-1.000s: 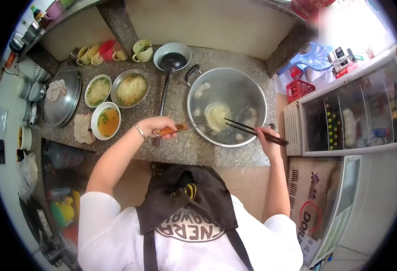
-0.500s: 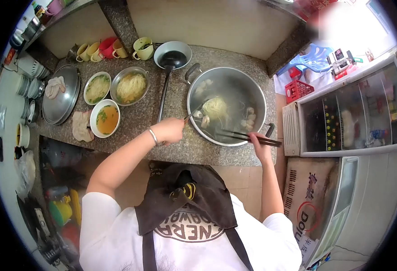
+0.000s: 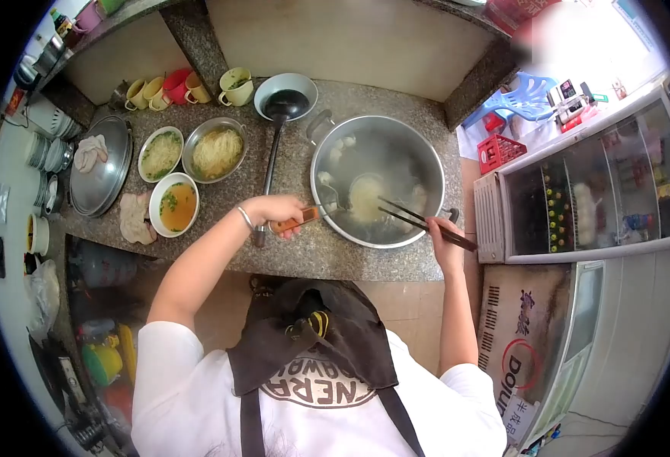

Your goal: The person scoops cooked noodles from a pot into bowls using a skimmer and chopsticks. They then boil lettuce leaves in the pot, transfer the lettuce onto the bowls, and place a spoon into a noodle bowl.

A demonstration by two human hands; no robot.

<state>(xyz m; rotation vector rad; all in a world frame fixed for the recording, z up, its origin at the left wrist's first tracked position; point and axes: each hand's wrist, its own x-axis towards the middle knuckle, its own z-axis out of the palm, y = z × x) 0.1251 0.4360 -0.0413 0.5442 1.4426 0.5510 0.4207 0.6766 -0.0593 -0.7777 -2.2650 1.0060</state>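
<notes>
My left hand (image 3: 275,209) is closed around the wooden handle (image 3: 298,221) of a utensil whose thin metal end reaches over the rim into a large metal pot (image 3: 442,164). Its head is under the cloudy water, so I cannot make out its shape. A round clump of pale noodles (image 3: 365,196) lies in the steaming water near the pot's middle. My right hand (image 3: 445,240) grips long dark chopsticks (image 3: 407,216) at the pot's right rim, their tips at the noodles' edge. Pale lumps (image 3: 337,150) sit along the pot's inner wall.
Left of the pot, a black ladle (image 3: 273,156) rests in a grey bowl (image 3: 312,95). Farther left stand a noodle bowl (image 3: 162,154), a metal bowl of noodles (image 3: 214,152), a broth bowl (image 3: 175,207) and a large lid (image 3: 100,179). Mugs (image 3: 175,87) line the back wall.
The noodle clump sits lower in the water and looks blurrier. The chopstick tips have moved up toward it. My left hand has shifted slightly left, showing more of the wooden handle.
</notes>
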